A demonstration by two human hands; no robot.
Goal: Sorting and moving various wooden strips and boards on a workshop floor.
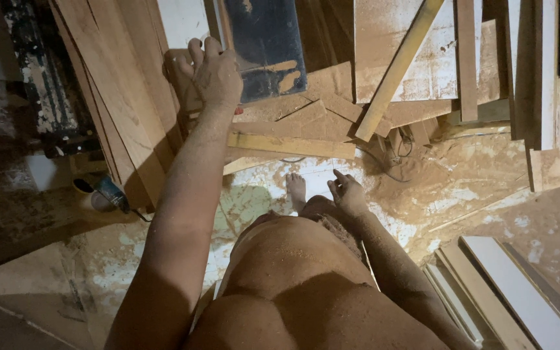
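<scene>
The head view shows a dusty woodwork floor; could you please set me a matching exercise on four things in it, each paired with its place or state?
Things:
1. left hand
2. right hand
3. power drill
4. white boards

Places or states:
A. stacked at the lower right of the floor
B. raised, gripping the edge of the leaning wooden boards
C. lying on the floor beneath the leaning boards
D. low near the knee, fingers loosely curled, holding nothing

Pairs: 1-B, 2-D, 3-C, 4-A
</scene>
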